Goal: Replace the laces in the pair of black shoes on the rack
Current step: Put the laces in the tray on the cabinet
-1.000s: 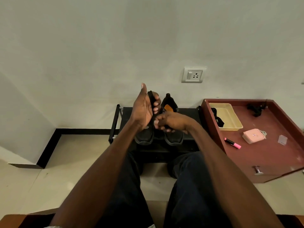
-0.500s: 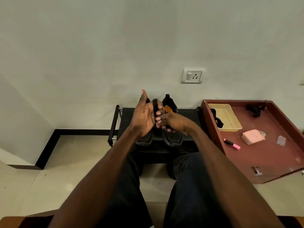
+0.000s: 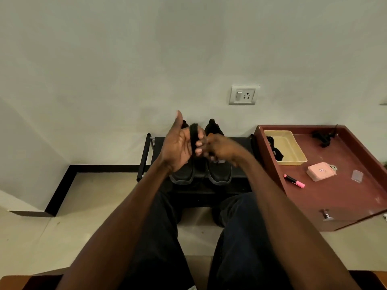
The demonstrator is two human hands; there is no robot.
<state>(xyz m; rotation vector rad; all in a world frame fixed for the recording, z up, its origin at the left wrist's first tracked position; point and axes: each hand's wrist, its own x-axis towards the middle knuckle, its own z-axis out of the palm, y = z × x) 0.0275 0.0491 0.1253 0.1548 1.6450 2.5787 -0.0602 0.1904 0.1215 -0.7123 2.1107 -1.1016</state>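
Your left hand (image 3: pixel 179 146) curls its fingers (image 3: pixel 199 144) around the black lace bundle (image 3: pixel 193 135), thumb raised; your right hand (image 3: pixel 222 148) pinches the bundle's lower end.

A low black rack (image 3: pixel 149 158) stands on the floor (image 3: pixel 88 197) against the wall, with two black shoes (image 3: pixel 219 172) side by side on its top shelf. Just right of it, a red-brown table (image 3: pixel 345 197) carries a yellow tray (image 3: pixel 293 151) at its far left corner, a pink pouch (image 3: pixel 320 174) mid-table, and a pink marker (image 3: pixel 294 181) near the left edge.
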